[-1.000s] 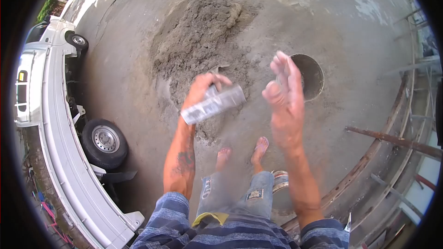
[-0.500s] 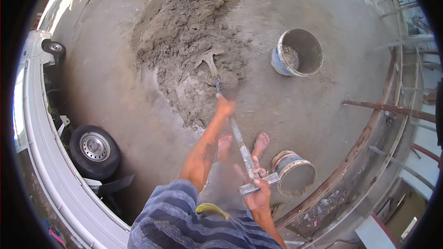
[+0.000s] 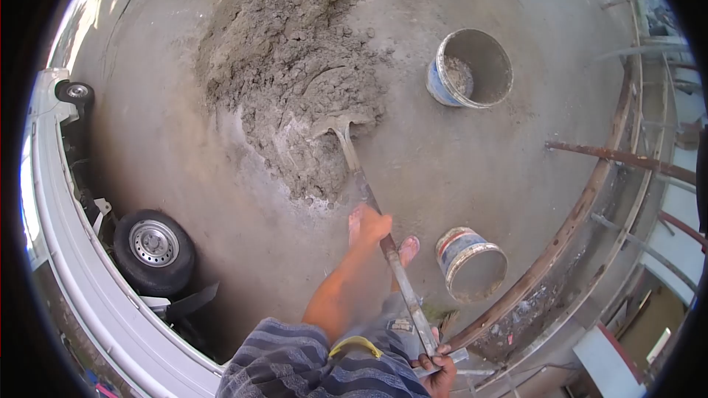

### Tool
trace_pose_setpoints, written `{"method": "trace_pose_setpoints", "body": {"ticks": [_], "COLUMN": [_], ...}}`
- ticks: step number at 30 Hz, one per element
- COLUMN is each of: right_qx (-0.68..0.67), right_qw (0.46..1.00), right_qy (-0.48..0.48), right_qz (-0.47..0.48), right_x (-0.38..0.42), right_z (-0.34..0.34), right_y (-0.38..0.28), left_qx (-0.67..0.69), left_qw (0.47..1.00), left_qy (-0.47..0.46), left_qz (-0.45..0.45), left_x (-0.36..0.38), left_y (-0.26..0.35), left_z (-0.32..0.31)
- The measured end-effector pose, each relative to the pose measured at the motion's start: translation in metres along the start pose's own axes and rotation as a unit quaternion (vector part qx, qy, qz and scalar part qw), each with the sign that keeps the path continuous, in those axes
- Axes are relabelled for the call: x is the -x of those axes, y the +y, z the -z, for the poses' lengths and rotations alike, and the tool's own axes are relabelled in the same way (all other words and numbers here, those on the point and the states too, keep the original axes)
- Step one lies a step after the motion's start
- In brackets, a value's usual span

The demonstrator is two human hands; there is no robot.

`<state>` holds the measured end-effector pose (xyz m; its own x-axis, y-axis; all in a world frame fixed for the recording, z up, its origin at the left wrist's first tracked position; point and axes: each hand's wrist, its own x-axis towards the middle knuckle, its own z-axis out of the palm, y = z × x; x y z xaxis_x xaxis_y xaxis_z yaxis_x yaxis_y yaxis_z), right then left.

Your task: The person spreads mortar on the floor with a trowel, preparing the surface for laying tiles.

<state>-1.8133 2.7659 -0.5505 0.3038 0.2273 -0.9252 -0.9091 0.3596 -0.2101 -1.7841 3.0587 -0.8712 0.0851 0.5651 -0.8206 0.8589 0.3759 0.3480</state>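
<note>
My left hand (image 3: 375,225) is wrapped around the middle of a shovel shaft (image 3: 402,280). Low at the right of my body, my right hand (image 3: 438,373) grips the T-shaped end handle (image 3: 459,356) of the same shovel. At the far end, the shovel's blade (image 3: 343,127) sits against the near part of a heap of wet grey mortar (image 3: 295,51); how deep it goes is hidden. My bare feet (image 3: 408,250) stand just behind the heap, on either side of the shaft.
A large mortar-stained bucket (image 3: 472,68) with some material inside stands right of the heap. Another bucket (image 3: 472,265) is near my right foot. A white vehicle (image 3: 81,250) with a wheel (image 3: 154,252) borders the left; a rusty metal frame (image 3: 546,273) curves along the right.
Both hands have drawn the shovel back toward my body, and its blade has slid nearer over the mortar. My right hand has dropped down beside my hip.
</note>
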Motion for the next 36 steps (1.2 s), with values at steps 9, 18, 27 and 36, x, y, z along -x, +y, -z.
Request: {"method": "trace_pose_setpoints", "body": {"ticks": [9, 18, 27, 36], "right_qx": [-0.029, 0.088, 0.071, 0.214], "right_qw": [0.999, 0.972, 0.969, 0.947], "right_qy": [0.017, 0.213, 0.238, 0.239], "right_qz": [-0.018, -0.044, 0.001, 0.004], "right_x": [-0.025, 0.044, 0.085, 0.125], "right_z": [-0.053, 0.028, 0.130, 0.132], "right_y": [-0.016, -0.012, -0.001, 0.046], "left_qx": [0.041, 0.170, 0.260, 0.230], "left_qw": [0.998, 0.972, 0.965, 0.963], "left_qy": [-0.023, -0.057, -0.027, -0.120], "left_qz": [0.041, 0.149, 0.033, 0.075], "left_x": [-0.014, 0.095, 0.150, 0.156], "left_y": [0.029, -0.035, -0.077, -0.127], "left_z": [0.008, -0.002, -0.027, -0.020]}}
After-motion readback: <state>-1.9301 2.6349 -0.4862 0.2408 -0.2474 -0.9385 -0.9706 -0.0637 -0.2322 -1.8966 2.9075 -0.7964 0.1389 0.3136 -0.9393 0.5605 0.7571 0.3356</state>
